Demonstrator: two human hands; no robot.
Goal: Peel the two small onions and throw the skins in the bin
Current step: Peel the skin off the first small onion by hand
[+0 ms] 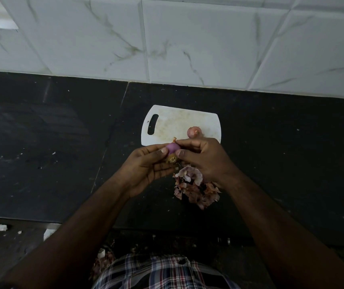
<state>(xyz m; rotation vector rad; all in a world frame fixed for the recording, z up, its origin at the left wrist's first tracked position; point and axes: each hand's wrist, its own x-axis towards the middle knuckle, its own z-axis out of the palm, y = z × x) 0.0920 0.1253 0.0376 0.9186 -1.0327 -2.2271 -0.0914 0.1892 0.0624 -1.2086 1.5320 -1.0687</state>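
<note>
A small purple onion (172,148), mostly bare of skin with its brown root end pointing down, is held above the counter between both hands. My left hand (146,167) grips it from the left with thumb and fingers. From the right, my right hand (204,159) pinches it with thumb and forefinger. A second small onion (193,131), still in its pinkish skin, lies on the white cutting board (179,122). A pile of loose onion skins (195,189) sits on the black counter just under my right hand.
The black stone counter (52,142) runs left and right, backed by a white marble-tiled wall (167,38). Its front edge lies near my body. Bits of skin and white scraps (1,227) lie on the dark floor below. No bin is in view.
</note>
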